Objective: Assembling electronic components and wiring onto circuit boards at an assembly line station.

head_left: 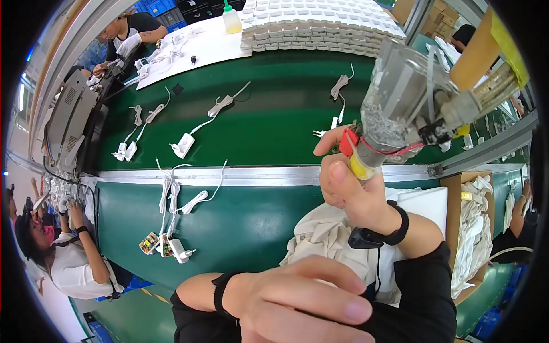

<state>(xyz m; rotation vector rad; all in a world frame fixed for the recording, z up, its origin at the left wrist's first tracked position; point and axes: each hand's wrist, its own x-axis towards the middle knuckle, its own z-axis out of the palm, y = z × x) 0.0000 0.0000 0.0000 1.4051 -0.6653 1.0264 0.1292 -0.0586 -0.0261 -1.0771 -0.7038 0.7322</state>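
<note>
My right hand is raised at the right with its fingers wrapped round the lower end of a clear plastic tool. The tool has a yellow-wrapped tip, a red part and a red wire, and hangs from above. My left hand is held low in front of me, fingers loosely stretched and nothing visible in them. On the near bench to the left lie white power adapters with bundled cables, and beside them an exposed circuit board. Cream cloth is bunched beyond my left hand.
A green conveyor belt beyond a metal rail carries several white adapters. White trays are stacked at the back. A cardboard box of white cloth stands at the right. Co-workers sit at the left and back left.
</note>
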